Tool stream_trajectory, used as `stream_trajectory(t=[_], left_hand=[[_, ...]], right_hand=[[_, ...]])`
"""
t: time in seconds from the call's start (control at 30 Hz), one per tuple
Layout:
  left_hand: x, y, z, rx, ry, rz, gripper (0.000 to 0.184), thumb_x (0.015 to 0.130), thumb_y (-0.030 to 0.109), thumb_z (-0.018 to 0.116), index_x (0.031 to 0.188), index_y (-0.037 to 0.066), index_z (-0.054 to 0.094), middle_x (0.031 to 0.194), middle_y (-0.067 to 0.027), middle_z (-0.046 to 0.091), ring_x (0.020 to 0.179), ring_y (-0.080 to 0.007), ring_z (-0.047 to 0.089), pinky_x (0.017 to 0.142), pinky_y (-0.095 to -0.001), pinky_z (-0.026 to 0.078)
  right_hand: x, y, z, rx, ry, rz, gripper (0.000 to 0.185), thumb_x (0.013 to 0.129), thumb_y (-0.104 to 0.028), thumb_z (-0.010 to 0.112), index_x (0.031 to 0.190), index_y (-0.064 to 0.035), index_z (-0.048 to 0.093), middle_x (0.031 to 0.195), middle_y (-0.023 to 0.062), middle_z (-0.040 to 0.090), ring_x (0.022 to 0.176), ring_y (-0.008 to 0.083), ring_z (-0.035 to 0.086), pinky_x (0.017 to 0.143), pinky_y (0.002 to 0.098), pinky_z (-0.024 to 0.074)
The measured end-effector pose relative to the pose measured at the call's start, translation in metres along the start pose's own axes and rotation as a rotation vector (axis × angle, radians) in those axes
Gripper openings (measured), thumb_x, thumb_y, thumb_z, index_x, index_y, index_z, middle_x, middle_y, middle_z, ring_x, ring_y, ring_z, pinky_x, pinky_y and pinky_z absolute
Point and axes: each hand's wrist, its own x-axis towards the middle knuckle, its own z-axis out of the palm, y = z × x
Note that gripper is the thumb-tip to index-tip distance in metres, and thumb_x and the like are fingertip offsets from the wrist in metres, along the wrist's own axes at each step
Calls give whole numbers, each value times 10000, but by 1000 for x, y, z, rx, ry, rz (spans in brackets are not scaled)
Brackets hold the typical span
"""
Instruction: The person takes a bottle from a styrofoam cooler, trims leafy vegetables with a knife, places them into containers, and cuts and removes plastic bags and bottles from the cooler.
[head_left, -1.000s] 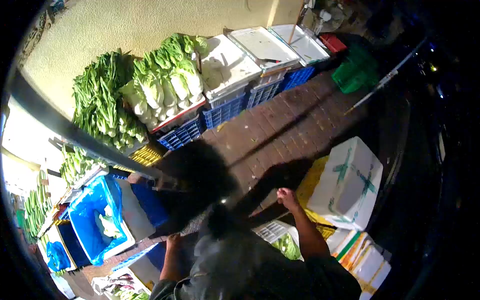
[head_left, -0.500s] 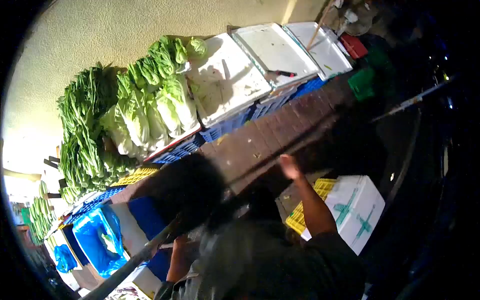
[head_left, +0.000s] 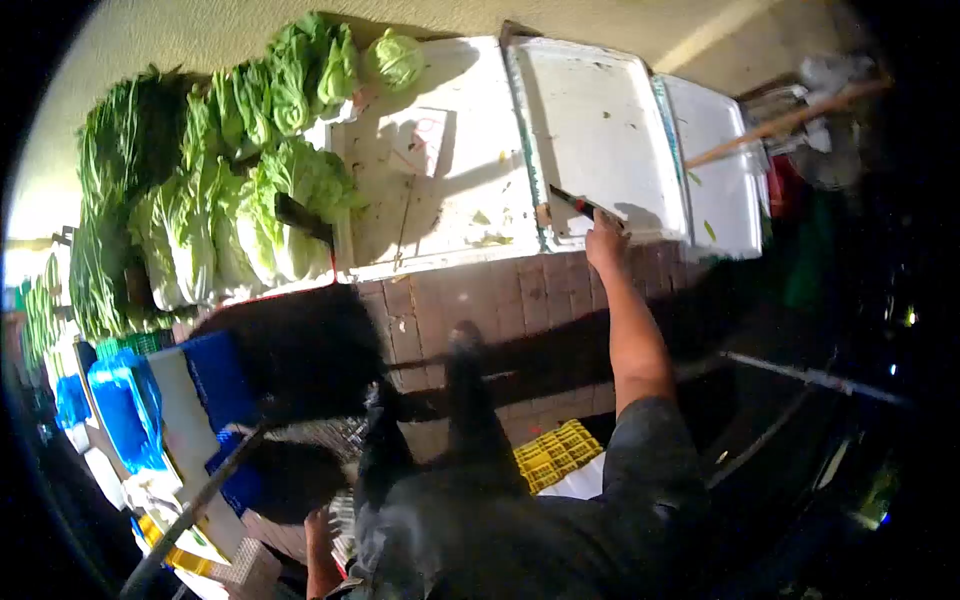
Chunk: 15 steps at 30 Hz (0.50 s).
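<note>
My right hand (head_left: 606,243) reaches over the front edge of the middle white tray (head_left: 600,110). Its fingers close on the handle of a knife (head_left: 574,202), which has a dark, narrow blade and a black and red handle. The blade points away to the left, over the tray floor. Low in the view, my left hand (head_left: 317,522) hangs beside my body; its fingers are too dark and small to make out. Left of the trays lie Chinese cabbages (head_left: 285,215), and a round cabbage (head_left: 395,60) sits at the back.
Long leafy greens (head_left: 110,200) fill the far left. A larger white tray (head_left: 470,100) holds leaf scraps and a paper sign (head_left: 428,140). A wooden stick (head_left: 790,122) leans over the right tray (head_left: 710,150). Below are a yellow crate (head_left: 558,455) and a blue bag (head_left: 125,410).
My right hand has moved from above the brick floor up to the knife in the middle tray and taken hold of its handle. The view has turned and come nearer the trays.
</note>
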Motion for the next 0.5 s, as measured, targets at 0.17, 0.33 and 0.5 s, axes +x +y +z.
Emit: stream_trajectory(t=[0.17,0.33,0.5], left_hand=[[-2,-19,23,264,27,263,261,934,327,549,991,80,610,868,-65,649,692,-189,640,516,-313,481],[-9,8,71,92,230,202,338,898,297,605,1045,-2,661,834,-96,663,674,-193,599,603,-345,498],[2,-12,78,-105,194,295,266,894,214,623,1027,-11,668,871,-97,679,659,-184,586,625,-334,509]], right_hand=[[44,31,36,30,-41,-202,308,867,-61,520,1161,-69,613,1087,190,626,1000,402,591,853,504,470],[71,52,53,-63,13,-308,404,786,-82,690,1180,-71,604,1063,197,625,988,411,586,879,489,459],[85,104,33,570,160,-250,384,933,-158,554,1259,44,536,1158,246,589,993,376,593,907,443,455]])
